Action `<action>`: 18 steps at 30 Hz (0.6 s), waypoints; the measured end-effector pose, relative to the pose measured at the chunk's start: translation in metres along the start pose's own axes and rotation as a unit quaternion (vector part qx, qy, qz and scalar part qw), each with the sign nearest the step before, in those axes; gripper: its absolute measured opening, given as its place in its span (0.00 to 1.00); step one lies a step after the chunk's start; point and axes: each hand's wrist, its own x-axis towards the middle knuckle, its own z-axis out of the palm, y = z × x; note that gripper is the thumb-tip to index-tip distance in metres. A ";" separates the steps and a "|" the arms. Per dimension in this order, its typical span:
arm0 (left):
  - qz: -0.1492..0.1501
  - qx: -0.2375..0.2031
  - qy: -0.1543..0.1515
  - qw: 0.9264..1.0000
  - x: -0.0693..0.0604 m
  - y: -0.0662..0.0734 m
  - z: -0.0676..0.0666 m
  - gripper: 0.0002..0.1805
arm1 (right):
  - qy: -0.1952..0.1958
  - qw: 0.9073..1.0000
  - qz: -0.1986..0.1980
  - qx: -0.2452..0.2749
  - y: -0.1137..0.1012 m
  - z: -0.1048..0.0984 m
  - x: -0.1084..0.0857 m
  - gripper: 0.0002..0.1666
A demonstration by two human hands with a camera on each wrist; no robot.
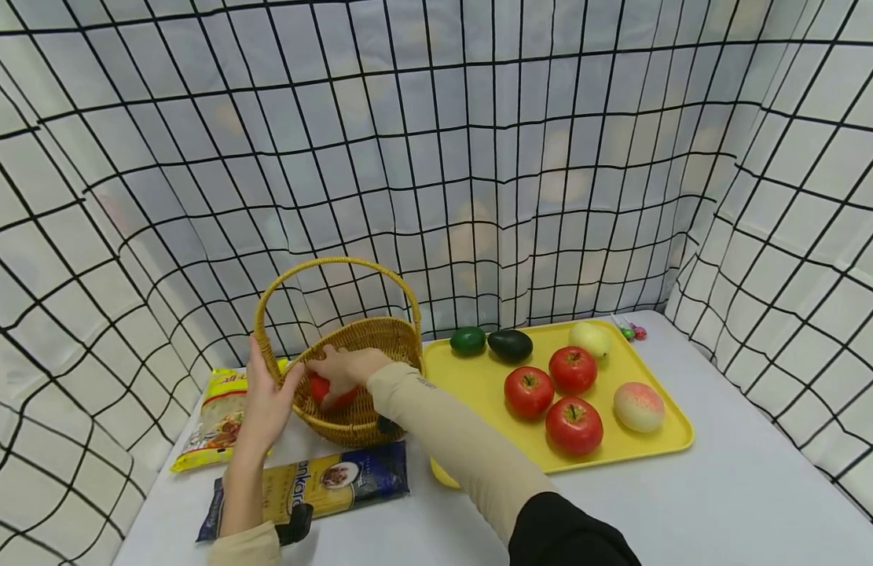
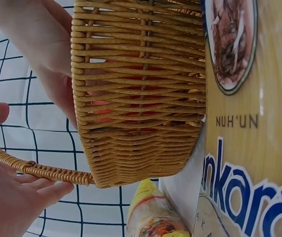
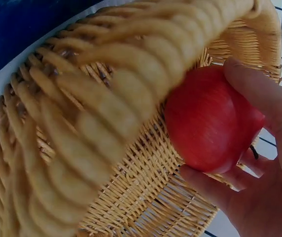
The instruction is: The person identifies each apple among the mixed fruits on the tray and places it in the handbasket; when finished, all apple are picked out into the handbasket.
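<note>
In the head view we find the red apple (image 1: 342, 398) inside the wicker basket (image 1: 340, 432), toward its left side, with the right hand (image 1: 346, 369) clasped on it from above; the left hand (image 1: 269, 397) lies at the left foot of the arched handle (image 1: 337, 260); three more red apples (image 1: 528, 391) lie on the yellow tray (image 1: 471, 381), and a long pasta pack (image 1: 337, 479) lies just in front of the basket. In the left wrist view we see the apple only as red showing through gaps in the wicker; the left hand's visible fingers lie extended against the handle, the thumb's tip apart from them, so we read a steadying touch rather than a tight clasp; we expect the basket to be light and slightly springy, apt to shift if nudged, and we judge the foot of the handle a sound place to steady it. In the right wrist view we see the apple clamped between thumb and fingers, its dark stem (image 3: 254, 152) turned toward the palm; we judge it firm, since we see no dent beneath the fingertips; its smooth, shiny skin may prove slippery; its weight we cannot tell by sight; we favour a hold about the widest part, thumb opposing fingers, with modest pressure lest it bruise.
</note>
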 end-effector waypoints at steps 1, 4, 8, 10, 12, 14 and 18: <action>-0.001 0.001 0.001 1.000 0.000 0.000 0.001 0.52 | 0.001 1.000 0.000 -0.001 -0.001 0.001 0.000 0.52; 0.002 0.002 0.003 1.000 0.001 0.000 0.001 0.52 | 0.000 1.000 0.002 -0.006 -0.004 0.002 0.000 0.54; 0.008 0.002 0.004 1.000 0.002 0.002 0.000 0.52 | -0.015 0.999 0.023 -0.042 -0.009 0.002 -0.002 0.58; 0.009 0.000 0.004 1.000 0.003 0.002 -0.001 0.52 | -0.023 0.997 0.033 -0.058 -0.012 0.002 -0.004 0.58; 0.008 -0.001 0.005 1.000 0.003 0.002 -0.002 0.51 | -0.031 0.996 0.045 -0.065 -0.015 0.002 -0.004 0.59; 0.006 -0.001 0.004 1.000 0.003 0.001 -0.002 0.52 | -0.034 0.996 0.049 -0.064 -0.016 0.003 -0.004 0.59; -0.002 -0.001 0.000 1.000 0.003 -0.002 0.000 0.52 | -0.027 0.998 0.026 -0.055 -0.009 0.004 -0.006 0.59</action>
